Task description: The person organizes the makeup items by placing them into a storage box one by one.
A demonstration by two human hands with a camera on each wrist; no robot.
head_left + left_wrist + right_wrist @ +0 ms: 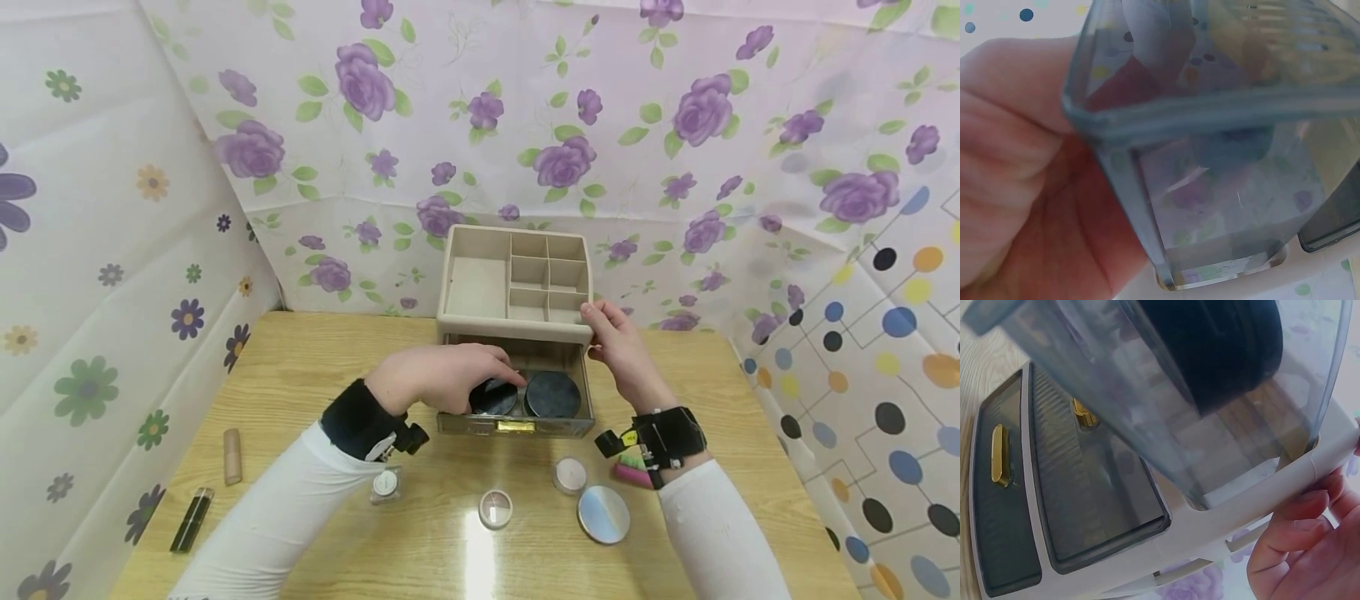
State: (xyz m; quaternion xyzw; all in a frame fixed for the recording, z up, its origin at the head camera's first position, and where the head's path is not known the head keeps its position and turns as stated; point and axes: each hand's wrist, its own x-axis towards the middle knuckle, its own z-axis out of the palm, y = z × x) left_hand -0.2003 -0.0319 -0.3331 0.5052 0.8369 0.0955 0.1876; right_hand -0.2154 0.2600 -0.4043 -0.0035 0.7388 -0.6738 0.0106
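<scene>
A beige cosmetics organizer (pixel 480 323) has its upper see-through drawer (pixel 465 426) pulled out, with a gold handle in front. Two round black cases lie in it: the left case (pixel 492 398) is partly covered by my left hand (pixel 457 375), the right case (pixel 552 394) shows its flat top. My left hand reaches over the drawer's left side, index finger stretched across the left case. Whether it grips that case I cannot tell. My right hand (pixel 617 337) pinches the organizer's right front edge, thumb on top, fingers curled at the side (pixel 1310 531).
On the wooden table (pixel 322 350) in front lie a small jar (pixel 386 483), round compacts (pixel 495 508), a blue-silver round case (pixel 603 514) and a pink-green brush (pixel 634 472). Two tubes, one beige (pixel 232 456) and one black (pixel 192 521), lie left. Flowered cloth hangs behind.
</scene>
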